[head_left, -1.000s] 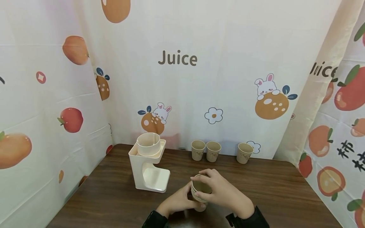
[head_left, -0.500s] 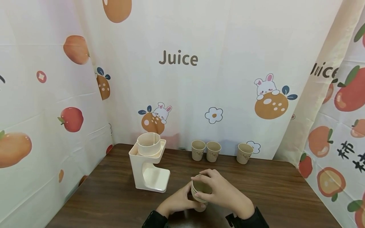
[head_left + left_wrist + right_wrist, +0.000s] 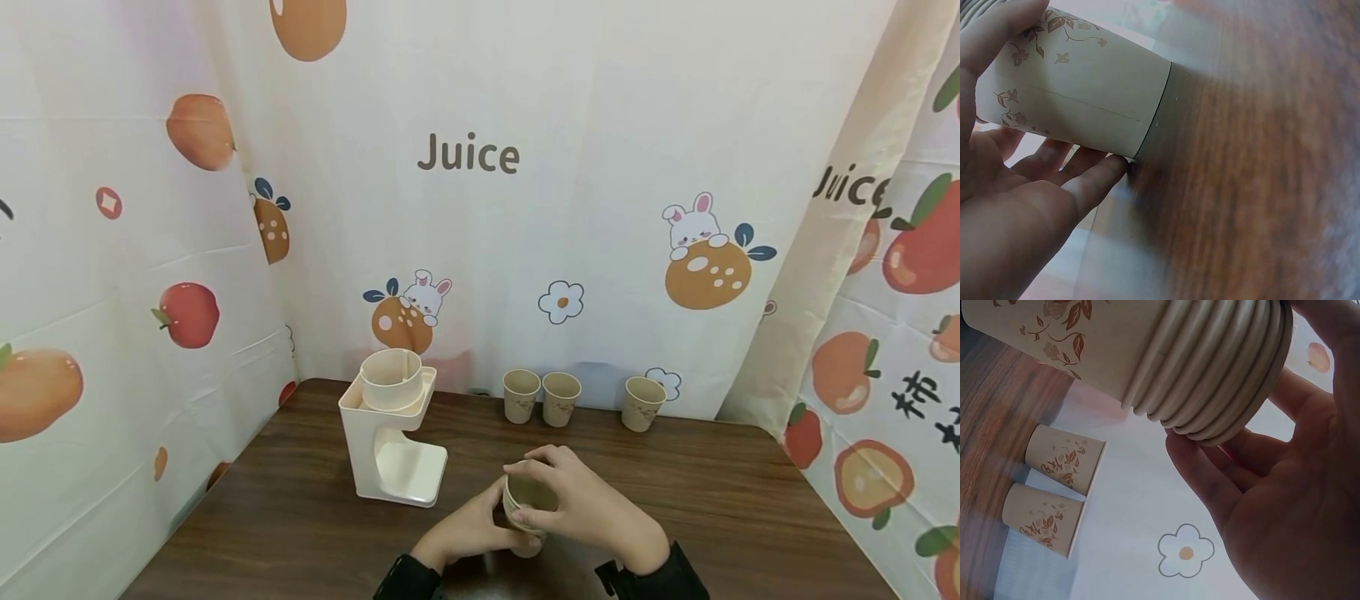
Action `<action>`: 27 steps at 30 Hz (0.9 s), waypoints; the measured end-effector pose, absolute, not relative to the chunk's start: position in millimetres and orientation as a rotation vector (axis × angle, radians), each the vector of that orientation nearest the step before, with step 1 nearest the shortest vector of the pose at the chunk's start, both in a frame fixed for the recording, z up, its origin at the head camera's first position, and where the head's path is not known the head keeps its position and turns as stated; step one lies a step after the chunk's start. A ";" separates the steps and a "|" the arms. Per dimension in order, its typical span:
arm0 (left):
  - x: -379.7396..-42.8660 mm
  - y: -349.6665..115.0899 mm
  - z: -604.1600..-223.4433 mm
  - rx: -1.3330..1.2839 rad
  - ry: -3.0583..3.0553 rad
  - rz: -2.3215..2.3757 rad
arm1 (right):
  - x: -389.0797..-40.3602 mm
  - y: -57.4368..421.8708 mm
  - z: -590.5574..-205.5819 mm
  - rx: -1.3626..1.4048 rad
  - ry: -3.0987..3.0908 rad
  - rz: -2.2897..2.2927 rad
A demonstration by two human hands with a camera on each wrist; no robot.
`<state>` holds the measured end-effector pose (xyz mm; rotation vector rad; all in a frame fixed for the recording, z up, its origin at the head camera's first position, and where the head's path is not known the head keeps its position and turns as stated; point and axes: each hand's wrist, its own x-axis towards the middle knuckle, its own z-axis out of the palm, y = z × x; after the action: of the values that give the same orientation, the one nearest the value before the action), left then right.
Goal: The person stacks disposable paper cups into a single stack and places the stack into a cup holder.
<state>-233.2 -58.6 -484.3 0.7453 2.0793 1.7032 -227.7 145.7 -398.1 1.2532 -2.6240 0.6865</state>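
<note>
A stack of nested paper cups (image 3: 536, 495) stands near the front middle of the table, held by both hands. My left hand (image 3: 472, 527) grips the stack low down from the left, thumb on the near side. In the left wrist view the lowest cup (image 3: 1094, 81) shows a leaf-and-flower print, its base on or just above the tabletop. From the right, my right hand (image 3: 588, 507) holds the stack around its top. Several stacked rims (image 3: 1216, 369) show in the right wrist view, with the right fingers (image 3: 1194, 465) against them. The palm side hides part of the stack.
A cream-coloured stand (image 3: 367, 454) with a round open container (image 3: 392, 383) on top is left of the hands. Along the back edge are a cup (image 3: 521, 398), a second cup (image 3: 561, 402) beside it, and a third cup (image 3: 643, 406) farther right. A fruit-printed curtain (image 3: 480, 225) hangs behind.
Both hands keep the same hold on the cup stack, which has not visibly moved. The curtain's right part has shifted slightly left.
</note>
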 end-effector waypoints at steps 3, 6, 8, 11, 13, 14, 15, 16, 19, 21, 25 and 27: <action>-233.5 -59.0 -483.8 0.749 2.061 1.711 | -228.6 145.7 -397.4 1.251 -2.640 0.696; -233.2 -59.0 -483.5 0.747 2.062 1.710 | -228.6 146.5 -396.9 1.230 -2.670 0.724; -233.0 -58.5 -483.3 0.747 2.072 1.706 | -229.2 147.7 -396.9 1.206 -2.675 0.741; -232.9 -57.5 -483.2 0.740 2.102 1.702 | -231.7 151.1 -396.5 1.165 -2.668 0.750; -233.4 -57.0 -483.6 0.751 2.109 1.707 | -234.6 154.3 -396.3 1.143 -2.648 0.734; -233.7 -56.8 -483.8 0.753 2.109 1.710 | -236.3 156.3 -396.0 1.128 -2.639 0.722; -233.8 -56.7 -484.1 0.753 2.118 1.710 | -238.0 158.7 -396.0 1.115 -2.631 0.707; -233.9 -56.7 -484.4 0.751 2.124 1.710 | -239.9 161.2 -396.2 1.101 -2.622 0.693; -234.2 -56.5 -485.3 0.738 2.131 1.715 | -246.2 170.1 -396.8 1.056 -2.605 0.659; -234.3 -56.5 -485.9 0.730 2.139 1.717 | -251.0 176.8 -398.1 1.024 -2.607 0.640; -234.2 -56.2 -486.6 0.723 2.149 1.721 | -261.8 190.2 -402.3 0.964 -2.598 0.609; -234.2 -56.0 -486.8 0.721 2.159 1.718 | -267.3 197.0 -405.7 0.938 -2.581 0.591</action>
<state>-234.2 -56.0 -486.8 0.7212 2.1587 1.7181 -267.3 197.0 -405.7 0.9378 -2.5812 0.5905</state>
